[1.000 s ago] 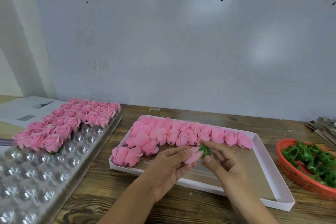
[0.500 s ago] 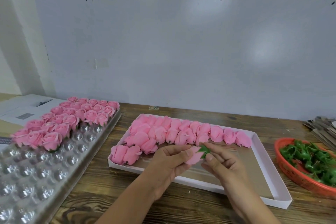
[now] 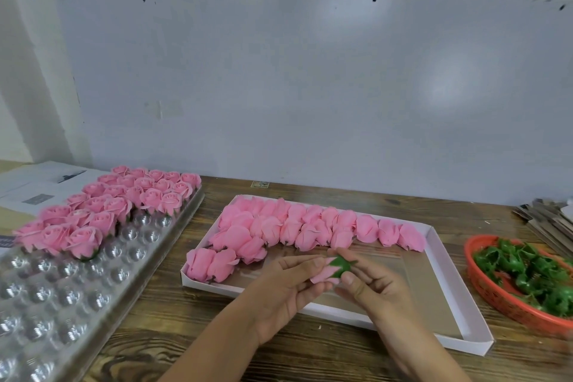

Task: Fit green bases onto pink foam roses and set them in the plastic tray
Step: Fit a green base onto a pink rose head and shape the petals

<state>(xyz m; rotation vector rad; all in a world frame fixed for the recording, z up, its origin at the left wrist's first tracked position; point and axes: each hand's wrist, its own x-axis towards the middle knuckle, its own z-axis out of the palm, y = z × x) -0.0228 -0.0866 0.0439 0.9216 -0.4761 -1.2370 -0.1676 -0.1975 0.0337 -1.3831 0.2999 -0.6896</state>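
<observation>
plastic tray [image 3: 77, 304] and red basket [image 3: 508, 307] run off the frame edges.

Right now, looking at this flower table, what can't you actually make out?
- Head view: whether the green base is fully seated on the pink rose; the fingers of both hands cover the joint.
- The plastic tray is cut off by the left and bottom edges, so its empty cups can't be counted.
- The red basket runs past the right edge.
- The papers at far left are too blurred to read.
</observation>
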